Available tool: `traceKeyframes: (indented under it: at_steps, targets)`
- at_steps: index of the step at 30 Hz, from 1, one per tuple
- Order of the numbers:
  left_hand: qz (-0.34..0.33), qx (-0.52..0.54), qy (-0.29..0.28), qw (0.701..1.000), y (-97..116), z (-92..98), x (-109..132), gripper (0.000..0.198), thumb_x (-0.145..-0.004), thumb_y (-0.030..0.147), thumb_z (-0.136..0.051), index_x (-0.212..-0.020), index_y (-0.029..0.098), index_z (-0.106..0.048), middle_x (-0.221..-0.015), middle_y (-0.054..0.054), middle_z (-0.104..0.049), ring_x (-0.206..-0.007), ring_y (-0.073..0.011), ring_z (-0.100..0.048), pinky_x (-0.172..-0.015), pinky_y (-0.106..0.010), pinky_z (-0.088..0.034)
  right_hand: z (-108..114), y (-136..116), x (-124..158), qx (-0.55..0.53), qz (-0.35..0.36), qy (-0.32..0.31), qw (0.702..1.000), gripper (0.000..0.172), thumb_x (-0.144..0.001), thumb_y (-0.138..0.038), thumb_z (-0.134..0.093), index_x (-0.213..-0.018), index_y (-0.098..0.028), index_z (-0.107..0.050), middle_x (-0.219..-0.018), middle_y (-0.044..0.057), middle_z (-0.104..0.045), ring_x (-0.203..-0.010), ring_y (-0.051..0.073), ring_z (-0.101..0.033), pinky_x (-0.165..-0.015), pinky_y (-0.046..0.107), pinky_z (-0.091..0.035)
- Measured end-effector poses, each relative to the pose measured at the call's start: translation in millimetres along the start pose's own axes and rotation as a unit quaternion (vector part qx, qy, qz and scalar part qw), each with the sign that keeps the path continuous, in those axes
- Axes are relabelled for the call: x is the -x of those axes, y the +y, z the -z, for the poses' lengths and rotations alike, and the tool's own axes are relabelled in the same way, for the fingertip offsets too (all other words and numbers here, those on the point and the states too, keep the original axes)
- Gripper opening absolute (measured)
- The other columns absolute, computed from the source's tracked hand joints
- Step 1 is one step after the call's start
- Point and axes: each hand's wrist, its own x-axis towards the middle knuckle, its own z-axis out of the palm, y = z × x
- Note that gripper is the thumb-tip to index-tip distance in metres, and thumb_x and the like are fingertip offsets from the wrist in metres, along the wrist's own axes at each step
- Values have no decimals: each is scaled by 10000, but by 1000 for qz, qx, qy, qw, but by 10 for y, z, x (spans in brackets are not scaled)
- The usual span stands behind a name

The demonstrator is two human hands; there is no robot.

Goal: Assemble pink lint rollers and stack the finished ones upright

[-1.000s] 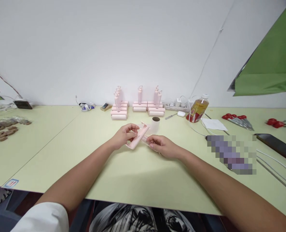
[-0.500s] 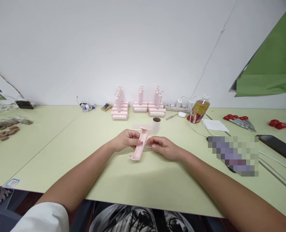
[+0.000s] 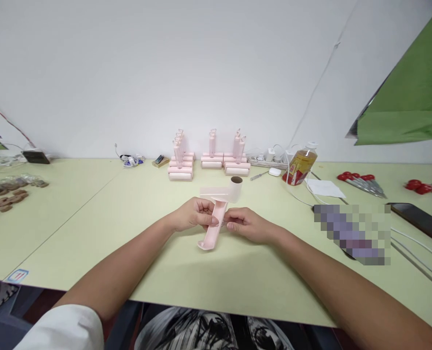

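Both my hands hold a pink plastic lint-roller handle (image 3: 215, 227) just above the pale green table (image 3: 186, 272). My left hand (image 3: 192, 214) pinches its upper part from the left, fingers closed. My right hand (image 3: 245, 225) pinches it from the right, fingers closed. The handle's long grip points down toward me, and its pink cross bar (image 3: 216, 193) lies flat at the top. A white paper roll with a brown core (image 3: 235, 188) stands right behind the cross bar.
Stacks of pink rollers and upright pink handles (image 3: 208, 158) line the back wall. A bottle of amber liquid (image 3: 299, 165), a power strip (image 3: 265, 159), red-handled tools (image 3: 361, 182), cables (image 3: 416, 245) and a dark device (image 3: 418, 218) lie to the right. Bagged brown pieces (image 3: 4, 192) sit far left.
The pink handle has turned in my hands from a slanted, nearly flat pose to hanging upright, grip end toward me. Both hands moved slightly closer together.
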Motion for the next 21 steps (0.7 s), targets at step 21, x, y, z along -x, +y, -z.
traceKeyframes:
  at_steps: [21]
  targets:
    - [-41,25,64,997,-67,-95,-49,396,-586,371,-843,-775,112,-610,-671,23,-528,-614,-87,-486,-585,-213,-387,19,101,-19,-11,-11,8,1000,396,-907,-520,-496,-736,-165,-541,-665,-39,-388,-623,113,-329,-569,243,-265]
